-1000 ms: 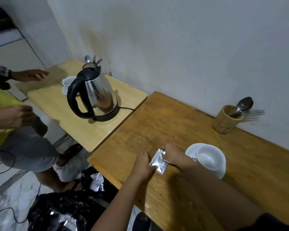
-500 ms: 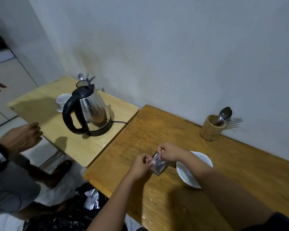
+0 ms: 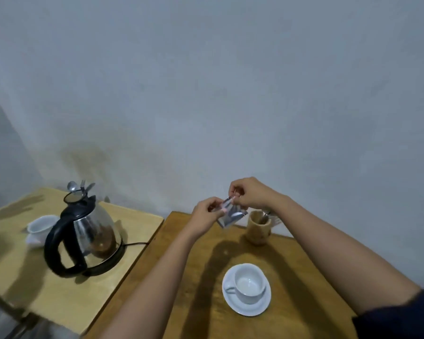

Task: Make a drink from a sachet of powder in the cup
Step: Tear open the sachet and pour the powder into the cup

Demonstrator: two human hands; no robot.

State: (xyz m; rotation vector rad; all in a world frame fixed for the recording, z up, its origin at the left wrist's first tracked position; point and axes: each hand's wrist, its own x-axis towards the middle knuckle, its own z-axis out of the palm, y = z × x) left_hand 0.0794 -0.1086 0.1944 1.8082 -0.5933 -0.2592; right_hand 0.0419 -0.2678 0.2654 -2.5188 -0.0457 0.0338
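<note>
Both hands, left point(image 3: 204, 213) and right point(image 3: 249, 193), have lifted the sachet point(image 3: 231, 217) off the surface point(image 3: 304, 277), fingers pinching its top edge, seemingly tearing it before pouring into the empty cup point(image 3: 249, 283).

Both hands, left point(image 3: 204, 211) and right point(image 3: 251, 194), pinch silver sachet point(image 3: 231, 217) above table point(image 3: 206, 302); empty cup point(image 3: 249, 282) on saucer point(image 3: 246, 307) below.
</note>
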